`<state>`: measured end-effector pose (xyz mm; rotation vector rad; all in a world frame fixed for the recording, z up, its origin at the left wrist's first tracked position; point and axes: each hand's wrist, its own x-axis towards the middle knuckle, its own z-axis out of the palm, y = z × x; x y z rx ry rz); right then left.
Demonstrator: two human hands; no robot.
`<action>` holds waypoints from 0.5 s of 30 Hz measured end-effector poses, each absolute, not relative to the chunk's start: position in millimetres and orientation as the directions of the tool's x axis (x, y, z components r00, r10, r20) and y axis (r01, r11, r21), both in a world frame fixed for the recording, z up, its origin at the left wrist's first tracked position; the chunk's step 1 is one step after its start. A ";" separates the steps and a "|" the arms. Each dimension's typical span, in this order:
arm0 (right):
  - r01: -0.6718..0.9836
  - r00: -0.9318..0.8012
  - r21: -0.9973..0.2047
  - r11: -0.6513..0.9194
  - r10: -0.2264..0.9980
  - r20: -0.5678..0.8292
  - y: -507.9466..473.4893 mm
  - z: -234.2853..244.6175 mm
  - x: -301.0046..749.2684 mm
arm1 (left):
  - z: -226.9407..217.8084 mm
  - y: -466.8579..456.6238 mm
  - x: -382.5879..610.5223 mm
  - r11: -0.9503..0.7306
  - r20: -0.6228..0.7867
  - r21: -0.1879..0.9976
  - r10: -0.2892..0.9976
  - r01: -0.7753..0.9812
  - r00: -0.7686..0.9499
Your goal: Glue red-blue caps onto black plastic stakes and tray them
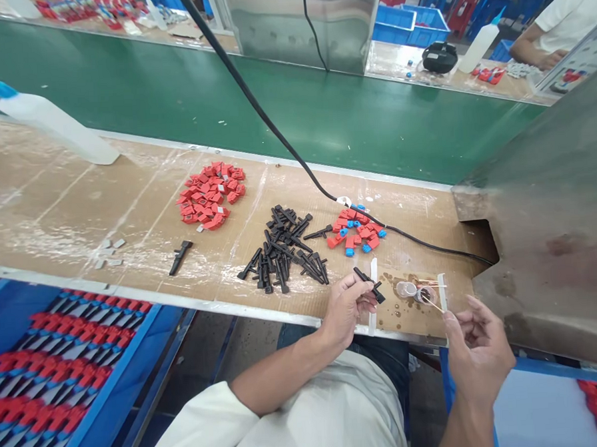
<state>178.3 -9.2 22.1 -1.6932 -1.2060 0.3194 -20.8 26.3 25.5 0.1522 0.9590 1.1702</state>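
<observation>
My left hand (345, 306) is pinched on a black plastic stem (369, 284) near the front edge of the brown bench (77, 208). My right hand (478, 347) holds a thin wooden stick (431, 302) whose tip reaches two small round cups (415, 291) on a stained patch. A heap of black stems (282, 251) lies in the middle of the bench. Behind it on the left is a pile of red caps (211, 195). A smaller pile of red and blue pieces (356, 232) lies just beyond my left hand.
A black cable (273, 128) crosses the bench to a grey metal machine (554, 237) on the right. A white squeeze bottle (47, 120) lies at far left. A blue tray (126, 366) of assembled red-and-black parts sits lower left. Another person's arm (534, 51) rests beyond the green conveyor belt (347, 114).
</observation>
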 end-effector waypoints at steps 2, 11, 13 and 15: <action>0.537 0.513 -0.844 -0.004 0.796 0.322 -11.5 30.2 174.7 | 26.5 24.9 -20.6 0.432 -0.552 0.562 0.831 -0.706 0.068; 0.442 0.199 -0.897 0.022 0.972 0.122 -31.3 46.3 151.0 | 40.2 17.2 -18.9 0.487 -0.552 0.499 0.816 -0.717 0.170; 0.409 0.081 -0.912 0.037 0.994 0.076 -32.6 43.6 141.6 | 43.7 13.7 -17.1 0.488 -0.537 0.498 0.823 -0.717 0.186; 0.401 0.061 -0.915 0.046 0.995 0.077 -29.3 43.2 134.1 | 45.9 10.5 -16.0 0.489 -0.526 0.508 0.828 -0.708 0.195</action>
